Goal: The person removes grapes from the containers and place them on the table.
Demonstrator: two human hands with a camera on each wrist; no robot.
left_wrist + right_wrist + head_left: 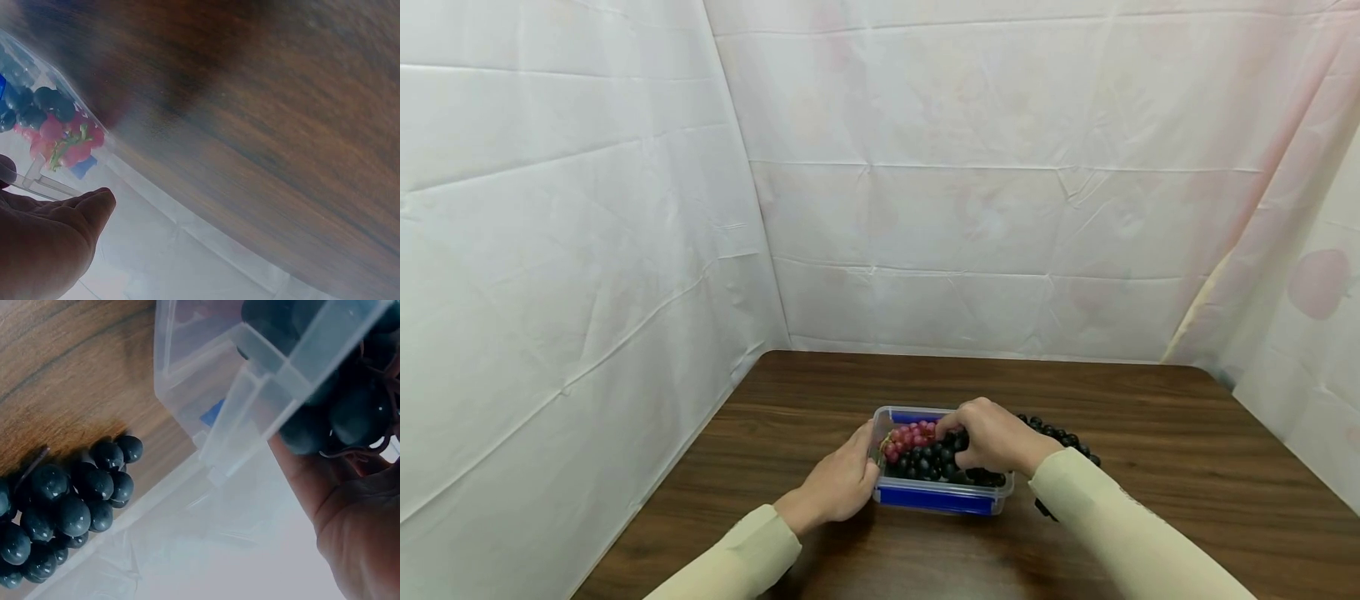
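Note:
A clear plastic box point(1003, 492) with blue latches stands on the table, holding a bunch of red grapes point(910, 439) at its left and black grapes point(925, 460) in front of and beside them. My left hand point(842, 477) rests against the box's left wall with its fingers extended; the left wrist view shows that hand point(50, 244) along the rim. Reaching in over the box's right side, my right hand point(992, 437) has thumb and fingers curled round black grapes. Close up in the right wrist view, dark grapes point(359, 415) with brown stems sit against the palm.
Another bunch of black grapes point(1060, 435) lies on the table right of the box, partly behind my right forearm. The brown wood-grain table point(820, 383) has rounded far corners. White sheeting point(962, 208) hangs behind it and at both sides.

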